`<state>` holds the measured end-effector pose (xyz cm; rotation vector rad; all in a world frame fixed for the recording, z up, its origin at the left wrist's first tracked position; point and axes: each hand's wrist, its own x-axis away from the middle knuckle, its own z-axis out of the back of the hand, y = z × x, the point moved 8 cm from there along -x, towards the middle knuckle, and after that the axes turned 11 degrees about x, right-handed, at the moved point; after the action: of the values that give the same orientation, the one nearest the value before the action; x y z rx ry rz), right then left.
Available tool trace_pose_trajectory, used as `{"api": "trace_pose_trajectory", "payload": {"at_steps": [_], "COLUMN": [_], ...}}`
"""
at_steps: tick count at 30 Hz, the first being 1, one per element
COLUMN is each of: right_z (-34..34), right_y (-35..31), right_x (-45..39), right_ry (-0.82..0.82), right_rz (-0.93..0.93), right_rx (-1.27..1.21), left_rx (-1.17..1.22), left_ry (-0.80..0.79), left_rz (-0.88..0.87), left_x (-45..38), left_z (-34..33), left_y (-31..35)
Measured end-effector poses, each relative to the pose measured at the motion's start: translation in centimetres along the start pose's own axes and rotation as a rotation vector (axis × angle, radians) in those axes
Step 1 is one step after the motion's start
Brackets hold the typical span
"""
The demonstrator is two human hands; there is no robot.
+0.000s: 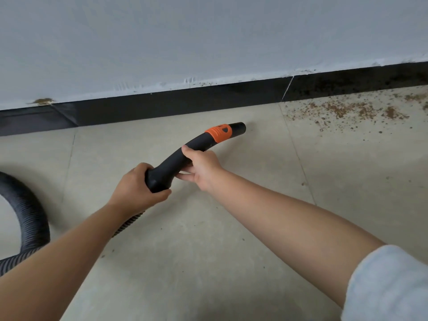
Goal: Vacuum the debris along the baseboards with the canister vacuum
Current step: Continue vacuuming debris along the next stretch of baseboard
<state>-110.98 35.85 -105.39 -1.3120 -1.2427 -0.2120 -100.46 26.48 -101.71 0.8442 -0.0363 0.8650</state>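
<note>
A curved black vacuum handle (176,162) with an orange collar (218,133) hangs just above the tiled floor, its open nozzle end (238,128) pointing right toward the black baseboard (185,103). My left hand (136,187) grips the handle's thick rear end where the ribbed hose joins. My right hand (201,166) grips the handle's middle, thumb on top. Brown crumbly debris (352,110) lies scattered on the floor along the baseboard at the upper right, well to the right of the nozzle. The canister itself is out of view.
The ribbed black hose (30,218) loops across the floor at the left edge. A grey-white wall (208,38) rises above the baseboard, with a brown smear (44,101) at its foot on the left. Beige floor tiles (185,251) fill the foreground.
</note>
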Motion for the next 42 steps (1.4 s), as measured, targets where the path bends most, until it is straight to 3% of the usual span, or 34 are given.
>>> {"api": "trace_pose_trajectory", "payload": {"at_steps": [6, 20, 32, 42], "right_z": [1.0, 10.2, 16.4, 20.0], "right_y": [-0.4, -4.5, -7.6, -8.0], "right_x": [0.0, 0.1, 0.4, 0.6], "right_ry": [0.041, 0.237, 0.276, 0.411], "right_rz": [0.024, 0.085, 0.107, 0.130], "right_rx": [-0.044, -0.130, -0.118, -0.033], "left_rx": [-0.031, -0.098, -0.090, -0.055], "left_ry": [-0.042, -0.173, -0.199, -0.135], "left_rz": [-0.017, -0.052, -0.068, -0.110], "left_x": [-0.5, -2.6, -3.1, -3.5], "left_z": [-0.6, -6.1, -10.7, -14.1], "left_y": [1.4, 10.9, 16.3, 17.8]}}
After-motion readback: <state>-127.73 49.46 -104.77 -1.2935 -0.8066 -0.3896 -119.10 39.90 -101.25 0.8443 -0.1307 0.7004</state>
